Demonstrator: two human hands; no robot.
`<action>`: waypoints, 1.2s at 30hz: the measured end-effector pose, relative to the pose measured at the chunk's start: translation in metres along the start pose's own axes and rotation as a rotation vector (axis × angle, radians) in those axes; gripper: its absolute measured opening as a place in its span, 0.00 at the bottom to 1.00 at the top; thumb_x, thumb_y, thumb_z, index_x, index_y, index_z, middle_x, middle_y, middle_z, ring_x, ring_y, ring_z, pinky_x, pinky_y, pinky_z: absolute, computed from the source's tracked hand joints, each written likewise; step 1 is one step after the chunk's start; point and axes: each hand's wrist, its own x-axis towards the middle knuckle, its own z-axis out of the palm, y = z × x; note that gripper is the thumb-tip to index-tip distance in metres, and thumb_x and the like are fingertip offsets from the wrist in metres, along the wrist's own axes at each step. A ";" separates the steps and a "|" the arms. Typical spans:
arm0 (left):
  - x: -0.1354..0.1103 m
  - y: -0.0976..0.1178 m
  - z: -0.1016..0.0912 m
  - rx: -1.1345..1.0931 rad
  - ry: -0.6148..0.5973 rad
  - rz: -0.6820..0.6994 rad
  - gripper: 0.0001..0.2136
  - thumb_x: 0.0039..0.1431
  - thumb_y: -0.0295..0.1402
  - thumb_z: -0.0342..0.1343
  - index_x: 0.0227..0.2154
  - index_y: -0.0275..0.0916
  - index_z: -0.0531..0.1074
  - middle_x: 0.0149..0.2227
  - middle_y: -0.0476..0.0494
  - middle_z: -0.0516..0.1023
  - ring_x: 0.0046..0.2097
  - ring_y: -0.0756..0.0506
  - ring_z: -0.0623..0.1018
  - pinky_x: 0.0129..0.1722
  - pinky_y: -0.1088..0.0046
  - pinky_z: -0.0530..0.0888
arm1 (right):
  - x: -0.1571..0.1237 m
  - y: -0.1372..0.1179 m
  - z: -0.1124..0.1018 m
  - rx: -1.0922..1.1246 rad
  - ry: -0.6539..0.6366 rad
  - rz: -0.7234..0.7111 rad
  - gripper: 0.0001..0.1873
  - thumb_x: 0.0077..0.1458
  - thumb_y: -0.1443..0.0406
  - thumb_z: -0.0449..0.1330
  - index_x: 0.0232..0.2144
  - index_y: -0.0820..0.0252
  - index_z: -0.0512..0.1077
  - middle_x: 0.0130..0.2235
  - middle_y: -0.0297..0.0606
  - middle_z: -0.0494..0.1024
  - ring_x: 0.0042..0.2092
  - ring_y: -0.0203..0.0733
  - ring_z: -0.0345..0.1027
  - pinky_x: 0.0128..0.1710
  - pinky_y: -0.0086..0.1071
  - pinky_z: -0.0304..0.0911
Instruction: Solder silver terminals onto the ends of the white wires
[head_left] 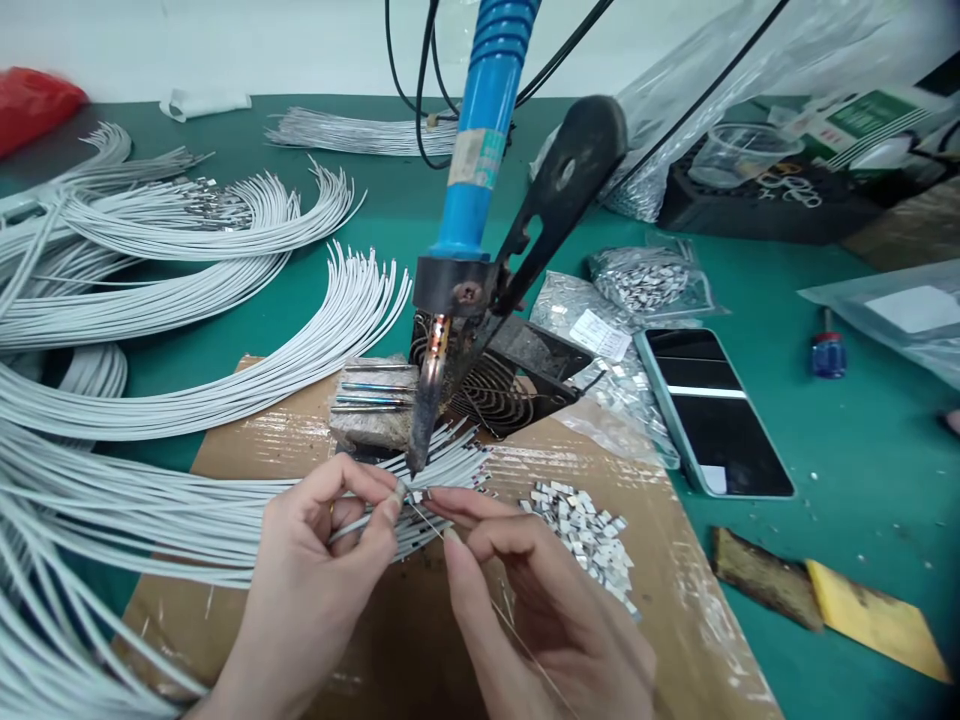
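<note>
My left hand (322,560) pinches a white cable (357,524) close to its end, thumb against forefinger. Fingers of my right hand (540,590) close on a thin solder wire (525,645), which runs down across the palm. A tiny white connector (417,496) sits between the fingertips of both hands; which fingers bear it is hard to make out. Directly above it points the dark tip of a blue-handled soldering iron (480,130), held in a black stand arm (566,170). Small white connectors (589,540) lie heaped beside my right hand.
Bundles of white cables (225,390) spread over the left side. A cardboard sheet (660,600) covers the green table (840,440). Behind the hands are a black fan (502,385) and spare tips (375,390). Rightward lie a phone (720,410), bagged parts (649,280) and a yellow sponge (877,620).
</note>
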 end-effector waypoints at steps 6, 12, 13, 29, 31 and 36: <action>-0.002 -0.001 -0.002 0.049 0.024 0.043 0.05 0.45 0.29 0.65 0.19 0.37 0.75 0.27 0.46 0.81 0.26 0.52 0.77 0.24 0.85 0.70 | 0.001 0.000 0.001 -0.016 0.005 0.001 0.10 0.63 0.69 0.63 0.28 0.55 0.72 0.44 0.40 0.85 0.46 0.43 0.81 0.40 0.27 0.73; -0.002 -0.003 -0.002 0.028 0.037 0.031 0.05 0.46 0.28 0.65 0.19 0.37 0.76 0.29 0.46 0.83 0.25 0.53 0.78 0.24 0.86 0.72 | 0.003 0.001 0.002 -0.005 -0.013 -0.027 0.09 0.64 0.69 0.63 0.29 0.55 0.72 0.45 0.39 0.85 0.46 0.41 0.81 0.43 0.26 0.72; -0.002 -0.003 -0.001 0.019 0.039 0.027 0.05 0.46 0.28 0.65 0.19 0.36 0.76 0.29 0.46 0.83 0.25 0.54 0.78 0.24 0.86 0.72 | 0.003 0.002 0.002 -0.004 -0.014 -0.028 0.09 0.64 0.69 0.63 0.30 0.55 0.72 0.45 0.40 0.84 0.46 0.41 0.81 0.44 0.27 0.72; 0.005 0.000 0.002 -0.025 0.026 0.076 0.05 0.48 0.27 0.66 0.21 0.36 0.77 0.30 0.46 0.85 0.28 0.53 0.81 0.27 0.88 0.75 | 0.007 -0.003 0.006 0.034 0.017 0.051 0.09 0.64 0.68 0.62 0.30 0.55 0.71 0.48 0.40 0.84 0.49 0.42 0.81 0.48 0.28 0.72; 0.005 0.001 0.003 -0.030 0.022 0.071 0.05 0.48 0.27 0.66 0.21 0.37 0.77 0.31 0.46 0.85 0.28 0.52 0.82 0.28 0.87 0.76 | 0.007 -0.003 0.005 0.031 0.025 0.040 0.09 0.64 0.69 0.63 0.30 0.55 0.72 0.48 0.41 0.84 0.49 0.43 0.81 0.47 0.30 0.72; 0.006 0.001 0.002 -0.019 0.034 0.087 0.05 0.49 0.26 0.65 0.21 0.38 0.77 0.30 0.47 0.84 0.31 0.51 0.83 0.29 0.87 0.76 | 0.007 -0.004 0.006 0.033 0.050 0.016 0.09 0.64 0.68 0.63 0.29 0.56 0.72 0.48 0.41 0.85 0.49 0.43 0.81 0.47 0.29 0.72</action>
